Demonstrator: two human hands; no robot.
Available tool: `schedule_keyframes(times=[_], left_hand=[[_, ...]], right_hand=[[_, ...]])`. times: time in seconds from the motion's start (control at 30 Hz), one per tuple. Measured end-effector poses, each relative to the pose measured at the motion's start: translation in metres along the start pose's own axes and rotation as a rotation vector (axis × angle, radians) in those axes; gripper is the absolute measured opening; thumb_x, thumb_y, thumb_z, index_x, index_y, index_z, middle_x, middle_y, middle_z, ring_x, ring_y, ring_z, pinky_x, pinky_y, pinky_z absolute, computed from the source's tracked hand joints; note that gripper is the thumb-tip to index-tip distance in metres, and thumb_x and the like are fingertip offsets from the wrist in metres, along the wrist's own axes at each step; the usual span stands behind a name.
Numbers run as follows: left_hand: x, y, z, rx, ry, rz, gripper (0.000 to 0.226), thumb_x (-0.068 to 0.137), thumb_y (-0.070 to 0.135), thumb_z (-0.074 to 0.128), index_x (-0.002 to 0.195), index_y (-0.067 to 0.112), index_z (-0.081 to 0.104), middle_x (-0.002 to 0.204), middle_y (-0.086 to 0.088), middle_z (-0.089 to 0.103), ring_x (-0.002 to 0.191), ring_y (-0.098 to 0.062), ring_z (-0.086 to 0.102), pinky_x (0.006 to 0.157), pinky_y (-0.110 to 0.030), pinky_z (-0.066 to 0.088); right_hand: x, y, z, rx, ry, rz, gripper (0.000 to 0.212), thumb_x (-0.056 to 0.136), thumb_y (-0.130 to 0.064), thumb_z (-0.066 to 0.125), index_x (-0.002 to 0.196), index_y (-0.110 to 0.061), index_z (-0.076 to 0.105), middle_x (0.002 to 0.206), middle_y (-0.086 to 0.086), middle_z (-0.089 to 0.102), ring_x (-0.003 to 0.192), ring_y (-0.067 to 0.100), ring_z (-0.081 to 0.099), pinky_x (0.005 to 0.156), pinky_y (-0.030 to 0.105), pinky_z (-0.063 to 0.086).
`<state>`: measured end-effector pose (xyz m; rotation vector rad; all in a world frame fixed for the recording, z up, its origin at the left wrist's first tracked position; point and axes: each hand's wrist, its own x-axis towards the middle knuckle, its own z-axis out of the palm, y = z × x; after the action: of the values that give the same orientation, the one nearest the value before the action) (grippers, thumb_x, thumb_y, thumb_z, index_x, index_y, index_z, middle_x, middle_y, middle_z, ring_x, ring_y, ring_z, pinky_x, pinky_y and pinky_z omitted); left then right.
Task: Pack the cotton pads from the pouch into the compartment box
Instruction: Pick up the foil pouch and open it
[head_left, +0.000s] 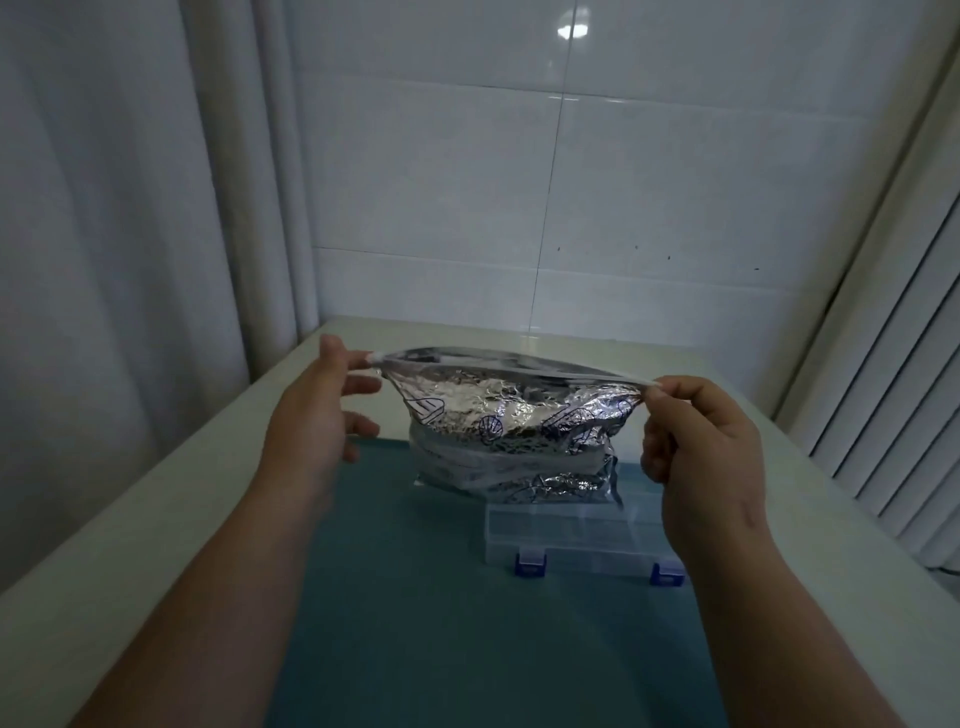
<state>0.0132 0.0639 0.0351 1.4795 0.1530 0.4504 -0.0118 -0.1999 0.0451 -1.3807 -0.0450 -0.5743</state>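
The task is looking to be at its very beginning. The left hand (317, 415) is pinching the 9 o'clock corner of the silver foil pouch (509, 421) between thumb and forefinger, its other fingers hanging loosely spread below. The right hand (701, 447) is pinching the 3 o'clock corner the same way, with its remaining fingers curled under. Between them the pouch is hanging in the air with its top edge stretched taut, and a dark slit is showing along that edge, so the mouth seems to be parting. Whether the seal is fully undone is not clear. No cotton pads are showing anywhere; they are presumably sitting inside the crinkled foil. The clear compartment box (561, 535) is lying on the teal mat (441, 623) at 6 o'clock from the pouch, partly hidden behind its lower edge and well apart from either hand. Its two blue latches (530, 564) are facing the person and its lid appears to be lying shut. The part of it in view is showing nothing white inside. The mat is lying on a white table (156, 493) that is running up to a tiled wall (519, 182) at 12 o'clock. So nothing is packed yet: the pouch needs opening wide, the box needs unlatching, and the pads need moving across.
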Motion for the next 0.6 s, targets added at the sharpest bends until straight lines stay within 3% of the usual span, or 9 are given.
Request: schedule_keyframes(times=[0.1, 0.23, 0.4, 0.5, 0.57, 0.6], left_hand=[[0.0, 0.0, 0.002, -0.052, -0.166, -0.266, 0.077, 0.089, 0.076, 0.019, 0.106, 0.02, 0.069, 0.101, -0.005, 0.071, 0.055, -0.024, 0.063, 0.036, -0.021, 0.034], [-0.006, 0.003, 0.005, -0.059, -0.3, -0.354, 0.083, 0.087, 0.077, 0.015, 0.109, 0.017, 0.068, 0.084, -0.007, 0.072, 0.06, -0.028, 0.067, 0.04, -0.024, 0.045], [-0.005, 0.003, 0.004, -0.062, -0.315, -0.339, 0.075, 0.09, 0.074, 0.018, 0.107, 0.02, 0.068, 0.079, -0.006, 0.071, 0.061, -0.03, 0.068, 0.042, -0.024, 0.047], [-0.001, 0.003, 0.0, -0.12, -0.318, -0.308, 0.076, 0.089, 0.075, 0.02, 0.104, 0.019, 0.068, 0.081, -0.008, 0.071, 0.059, -0.029, 0.067, 0.043, -0.025, 0.047], [0.003, 0.002, -0.003, -0.163, -0.3, -0.294, 0.08, 0.088, 0.076, 0.022, 0.101, 0.014, 0.07, 0.086, -0.014, 0.072, 0.064, -0.03, 0.067, 0.053, -0.031, 0.052], [0.005, 0.001, -0.005, -0.186, -0.302, -0.29, 0.082, 0.088, 0.077, 0.023, 0.099, 0.012, 0.072, 0.093, -0.017, 0.072, 0.074, -0.032, 0.068, 0.064, -0.038, 0.055]], right_hand=[[-0.002, -0.005, 0.001, -0.08, -0.021, 0.114, 0.032, 0.099, -0.037, 0.044, 0.088, -0.019, 0.068, 0.047, 0.005, 0.049, 0.04, 0.014, 0.035, 0.041, 0.025, 0.028], [-0.004, -0.003, 0.001, -0.348, -0.159, 0.342, 0.053, 0.097, -0.061, 0.027, 0.1, -0.026, 0.066, 0.062, 0.013, 0.069, 0.042, 0.015, 0.047, 0.045, 0.026, 0.036], [-0.006, -0.003, 0.002, -0.264, -0.259, 0.559, 0.052, 0.095, -0.065, 0.028, 0.098, -0.025, 0.061, 0.078, 0.014, 0.075, 0.055, 0.021, 0.062, 0.054, 0.028, 0.047], [-0.005, -0.005, 0.004, -0.182, -0.249, 0.572, 0.052, 0.096, -0.061, 0.031, 0.098, -0.02, 0.063, 0.072, 0.01, 0.074, 0.06, 0.023, 0.065, 0.055, 0.029, 0.05], [-0.004, -0.004, 0.006, -0.141, -0.245, 0.554, 0.049, 0.097, -0.058, 0.034, 0.101, -0.019, 0.065, 0.076, 0.011, 0.073, 0.065, 0.023, 0.067, 0.055, 0.03, 0.052], [-0.004, -0.004, 0.007, -0.132, -0.246, 0.542, 0.047, 0.098, -0.056, 0.035, 0.102, -0.02, 0.065, 0.082, 0.012, 0.073, 0.069, 0.024, 0.068, 0.056, 0.031, 0.054]])
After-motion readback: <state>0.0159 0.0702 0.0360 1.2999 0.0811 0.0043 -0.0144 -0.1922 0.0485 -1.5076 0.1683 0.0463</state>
